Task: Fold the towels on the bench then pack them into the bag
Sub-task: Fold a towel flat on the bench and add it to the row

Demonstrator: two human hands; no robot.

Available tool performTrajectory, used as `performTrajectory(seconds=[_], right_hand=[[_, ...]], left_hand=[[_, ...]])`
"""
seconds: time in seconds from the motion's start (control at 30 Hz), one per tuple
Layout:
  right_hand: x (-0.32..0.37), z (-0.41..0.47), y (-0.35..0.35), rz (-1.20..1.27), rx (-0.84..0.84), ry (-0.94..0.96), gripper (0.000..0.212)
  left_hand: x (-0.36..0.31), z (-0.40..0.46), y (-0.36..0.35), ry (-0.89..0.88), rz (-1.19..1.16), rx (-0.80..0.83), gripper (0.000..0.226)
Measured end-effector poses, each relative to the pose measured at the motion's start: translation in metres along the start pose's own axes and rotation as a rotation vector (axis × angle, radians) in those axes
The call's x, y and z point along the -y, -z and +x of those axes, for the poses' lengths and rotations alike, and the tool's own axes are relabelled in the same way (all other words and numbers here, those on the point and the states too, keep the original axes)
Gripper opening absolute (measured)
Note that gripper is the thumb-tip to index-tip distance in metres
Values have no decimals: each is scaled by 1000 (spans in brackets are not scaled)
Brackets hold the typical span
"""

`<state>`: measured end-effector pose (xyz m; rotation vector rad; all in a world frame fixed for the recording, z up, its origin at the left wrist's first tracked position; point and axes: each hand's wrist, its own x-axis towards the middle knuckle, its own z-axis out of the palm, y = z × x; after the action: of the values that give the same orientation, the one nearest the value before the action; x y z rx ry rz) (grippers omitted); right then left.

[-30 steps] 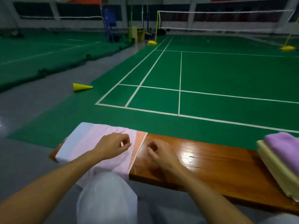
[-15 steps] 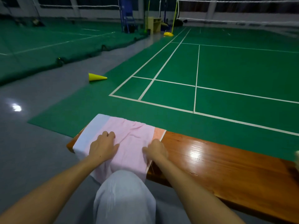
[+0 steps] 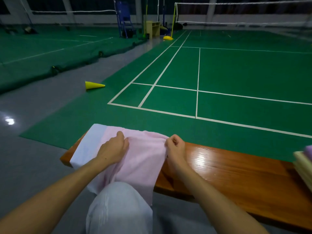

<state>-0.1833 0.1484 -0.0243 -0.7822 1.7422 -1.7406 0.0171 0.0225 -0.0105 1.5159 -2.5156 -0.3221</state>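
Pink towel [image 3: 141, 159] with a white band spread over the left end of the wooden desk [image 3: 236, 168], near edge hanging off the front edge over a knee in pale trousers [image 3: 118, 208]. Left grip [image 3: 114, 147] on the towel's middle, fingers curled and pinching a raised ridge of cloth. Right grip [image 3: 174, 144] at the towel's right edge, fingers closed on the hem and lifting it clear of the desk top. Cloth bunched and wrinkled between the two grips. Stack of folded towels [image 3: 303, 164], yellow below and purple on top, at the desk's right end, cut by the frame edge, well apart from the pink towel. Glossy glare on the desk top just right of the right grip. Beyond the far edge, green court floor [image 3: 236, 73] with white lines, a yellow cone [image 3: 93, 85] lying on its side near the grey walkway, a net [image 3: 236, 12] strung across the far court. No readable writing, brand or label anywhere.
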Motion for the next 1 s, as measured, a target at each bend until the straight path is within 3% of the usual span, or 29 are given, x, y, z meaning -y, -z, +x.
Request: performTrajectory(seconds=[0.27,0.43,0.53,0.67,0.8,0.9,1.0], right_hand=[[26,20,144,-81,-275,136,22],[17,12,247,-167,-414,158,24],[-9,-2,297,-242,-452,111,25],[-41,-21,341,-288,-446,10,24],[-51,-19,366,-411,-395,-24,25],[-57,-15,369,-454,-326,-66,30],[-61,-9,369,-480,-302,-110,20]], left_hand=[[-132,-8,-15,-317,-28,165,32],[-219,-22,-66,-369,-38,364,31],[-248,-34,-103,-394,103,446,36],[-246,-48,-135,-432,188,345,56],[-246,-46,-135,-498,49,165,20],[-244,-37,-127,-418,10,26,17],[-234,-29,-126,-257,-55,-7,17]])
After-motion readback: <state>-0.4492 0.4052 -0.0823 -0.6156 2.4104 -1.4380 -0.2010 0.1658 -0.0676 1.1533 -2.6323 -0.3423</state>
